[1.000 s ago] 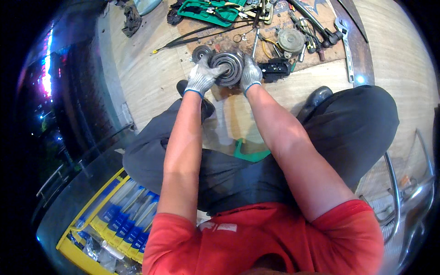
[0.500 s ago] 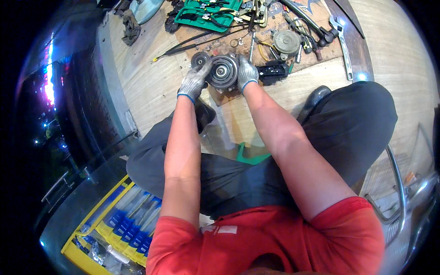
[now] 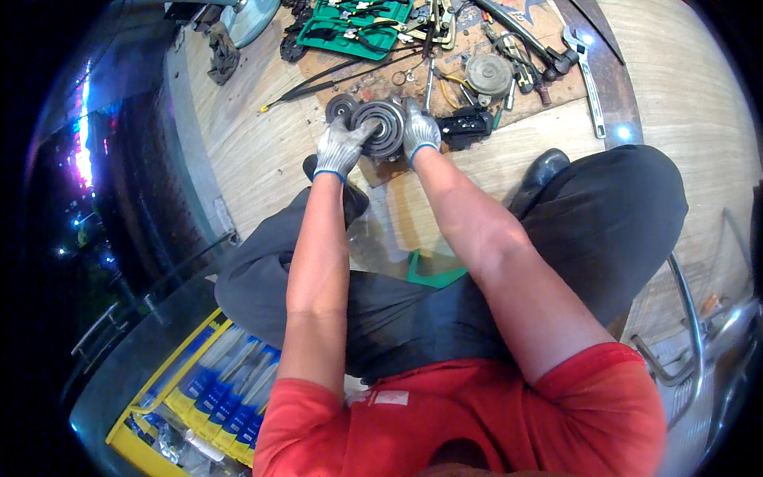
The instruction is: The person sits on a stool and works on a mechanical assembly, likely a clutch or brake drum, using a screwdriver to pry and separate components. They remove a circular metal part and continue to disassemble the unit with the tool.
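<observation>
Both hands wear grey knit gloves with blue cuffs and hold a round, grooved metal pulley (image 3: 387, 141) between them. My left hand (image 3: 342, 147) grips its left side, the thumb laid over the face close to the hub. Around the right rim, my right hand (image 3: 420, 131) is closed, with its fingers partly hidden behind the part. A smaller dark wheel (image 3: 342, 109) sits beside the pulley, just beyond my left fingers; whether the two are joined I cannot tell. Close to my right hand lies a black block-shaped part (image 3: 467, 126).
Beyond my hands, a stained cardboard sheet (image 3: 318, 67) bears a green tool case (image 3: 350, 32), a round metal part (image 3: 488, 74), yellow-handled pliers (image 3: 449, 91) and a hammer (image 3: 560, 63). An adjustable wrench (image 3: 588, 87) lies far right. A yellow-framed rack (image 3: 159, 374) stands lower left.
My left thumb has moved from the pulley's left rim onto its face, near the hub. My right hand keeps its hold on the right rim. The whole view has shifted slightly.
</observation>
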Action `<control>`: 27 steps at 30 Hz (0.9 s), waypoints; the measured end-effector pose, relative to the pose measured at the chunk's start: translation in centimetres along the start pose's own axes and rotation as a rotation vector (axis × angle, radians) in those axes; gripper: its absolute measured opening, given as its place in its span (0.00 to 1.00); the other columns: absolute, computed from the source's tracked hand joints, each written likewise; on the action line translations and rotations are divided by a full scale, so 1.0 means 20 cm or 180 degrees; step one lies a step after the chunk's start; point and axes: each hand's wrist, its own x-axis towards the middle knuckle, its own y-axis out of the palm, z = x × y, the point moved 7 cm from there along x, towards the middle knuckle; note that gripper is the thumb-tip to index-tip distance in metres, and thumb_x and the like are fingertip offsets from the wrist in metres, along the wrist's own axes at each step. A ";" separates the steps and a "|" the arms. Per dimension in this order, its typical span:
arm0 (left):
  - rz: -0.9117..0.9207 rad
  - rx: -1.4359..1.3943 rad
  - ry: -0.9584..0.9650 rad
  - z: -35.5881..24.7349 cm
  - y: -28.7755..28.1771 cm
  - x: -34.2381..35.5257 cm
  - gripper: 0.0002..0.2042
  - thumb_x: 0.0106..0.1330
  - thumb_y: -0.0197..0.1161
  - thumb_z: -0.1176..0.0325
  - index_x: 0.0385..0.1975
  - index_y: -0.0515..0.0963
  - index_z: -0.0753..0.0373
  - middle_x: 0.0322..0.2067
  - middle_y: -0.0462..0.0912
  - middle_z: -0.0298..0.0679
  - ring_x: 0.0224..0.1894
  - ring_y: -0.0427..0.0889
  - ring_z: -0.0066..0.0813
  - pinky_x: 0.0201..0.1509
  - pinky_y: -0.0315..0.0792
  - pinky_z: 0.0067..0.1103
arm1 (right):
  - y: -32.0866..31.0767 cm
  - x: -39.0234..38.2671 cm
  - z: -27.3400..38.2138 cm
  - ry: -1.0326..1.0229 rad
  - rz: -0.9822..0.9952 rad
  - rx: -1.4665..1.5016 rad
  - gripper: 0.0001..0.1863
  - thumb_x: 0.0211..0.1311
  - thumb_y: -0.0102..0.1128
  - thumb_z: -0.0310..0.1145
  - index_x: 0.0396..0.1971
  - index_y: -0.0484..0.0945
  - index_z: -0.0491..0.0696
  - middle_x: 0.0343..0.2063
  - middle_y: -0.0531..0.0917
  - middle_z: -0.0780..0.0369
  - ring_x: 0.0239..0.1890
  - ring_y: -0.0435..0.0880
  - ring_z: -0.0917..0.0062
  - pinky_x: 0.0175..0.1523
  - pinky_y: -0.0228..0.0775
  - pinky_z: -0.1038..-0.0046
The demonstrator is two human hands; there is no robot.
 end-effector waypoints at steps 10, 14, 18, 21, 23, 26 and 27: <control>0.0426 -0.1406 -0.0287 0.28 0.03 -0.06 0.31 0.59 0.75 0.54 0.58 0.76 0.68 0.48 0.86 0.45 0.48 0.85 0.35 0.57 0.77 0.28 | -0.02 -0.29 0.21 -0.0104 0.0558 -0.1176 0.27 0.74 0.39 0.57 0.70 0.63 0.69 0.66 0.70 0.47 0.68 0.66 0.43 0.67 0.64 0.50; 0.0378 -0.1923 -0.0074 0.20 0.09 -0.10 0.38 0.55 0.78 0.53 0.63 0.70 0.65 0.53 0.82 0.45 0.53 0.82 0.35 0.59 0.76 0.27 | -0.02 -0.28 0.14 0.0407 0.0111 -0.0726 0.44 0.70 0.35 0.68 0.73 0.58 0.49 0.65 0.70 0.45 0.69 0.66 0.46 0.70 0.61 0.52; 0.0070 -0.1426 -0.0274 0.33 0.11 -0.18 0.47 0.53 0.80 0.55 0.70 0.61 0.65 0.58 0.78 0.48 0.59 0.79 0.38 0.62 0.76 0.30 | -0.01 -0.37 0.14 0.0267 0.0203 -0.0794 0.48 0.67 0.36 0.70 0.69 0.64 0.42 0.65 0.69 0.40 0.67 0.70 0.48 0.70 0.61 0.53; 0.0032 -0.1514 -0.0472 0.50 0.08 -0.21 0.52 0.53 0.80 0.54 0.73 0.55 0.64 0.61 0.76 0.50 0.59 0.79 0.40 0.62 0.76 0.30 | 0.04 -0.41 0.17 0.0084 0.0518 -0.0831 0.46 0.68 0.37 0.68 0.69 0.65 0.41 0.63 0.70 0.38 0.65 0.72 0.47 0.69 0.62 0.53; -0.0018 -0.1693 -0.0605 0.63 0.10 -0.25 0.53 0.53 0.78 0.50 0.74 0.53 0.67 0.62 0.75 0.52 0.61 0.78 0.41 0.63 0.75 0.29 | 0.10 -0.44 0.20 -0.0220 0.0749 -0.0858 0.39 0.72 0.38 0.61 0.69 0.65 0.44 0.60 0.73 0.38 0.64 0.73 0.46 0.67 0.64 0.52; 0.0130 -0.1444 -0.0095 0.25 0.16 -0.10 0.55 0.53 0.77 0.46 0.76 0.50 0.63 0.61 0.76 0.53 0.60 0.79 0.43 0.61 0.76 0.29 | 0.05 -0.06 -0.01 -0.0610 0.0307 -0.1169 0.36 0.73 0.34 0.59 0.60 0.74 0.43 0.57 0.77 0.39 0.60 0.77 0.48 0.65 0.66 0.54; 0.0102 -0.1291 0.0006 0.23 0.17 -0.09 0.55 0.54 0.76 0.45 0.76 0.49 0.61 0.61 0.76 0.53 0.60 0.79 0.44 0.61 0.76 0.30 | 0.02 -0.04 -0.04 -0.0544 0.0285 -0.1137 0.39 0.72 0.33 0.61 0.58 0.76 0.41 0.57 0.77 0.40 0.60 0.77 0.48 0.66 0.66 0.55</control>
